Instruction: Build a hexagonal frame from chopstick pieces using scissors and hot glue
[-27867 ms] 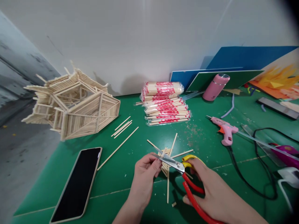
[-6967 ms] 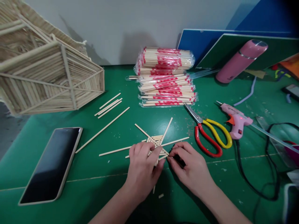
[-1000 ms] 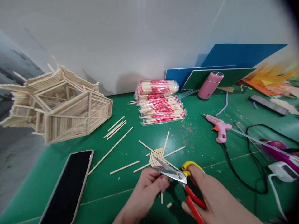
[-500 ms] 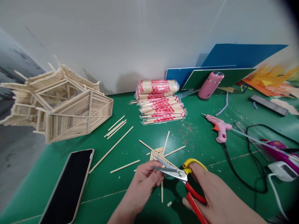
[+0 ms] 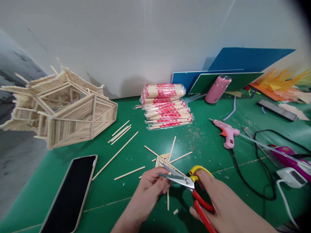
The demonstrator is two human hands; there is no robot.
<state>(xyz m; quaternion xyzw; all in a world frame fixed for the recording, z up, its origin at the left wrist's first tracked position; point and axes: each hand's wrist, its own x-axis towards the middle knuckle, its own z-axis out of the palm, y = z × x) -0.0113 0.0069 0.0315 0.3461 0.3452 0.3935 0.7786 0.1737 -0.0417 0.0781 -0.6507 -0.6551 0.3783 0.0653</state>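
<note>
My right hand (image 5: 217,200) is wrapped around the handles of a pair of scissors (image 5: 186,181), one handle red and one yellow. The blades are parted and point left, over the fingertips of my left hand (image 5: 153,186). Those fingertips are pinched together on a thin wooden stick (image 5: 169,173), mostly hidden by fingers and blades. Just beyond them, a small lattice of wooden sticks (image 5: 159,160) lies on the green table, with longer sticks crossing it. A short cut-off piece of stick (image 5: 175,212) rests near the scissors.
A large stick-built model (image 5: 80,116) stands at left, behind a phone (image 5: 70,194). Loose sticks (image 5: 119,134) lie between it and wrapped bundles of sticks (image 5: 167,106). To the right are a pink glue gun (image 5: 227,132) with its cord, a pink bottle (image 5: 217,90) and a white plug (image 5: 291,177).
</note>
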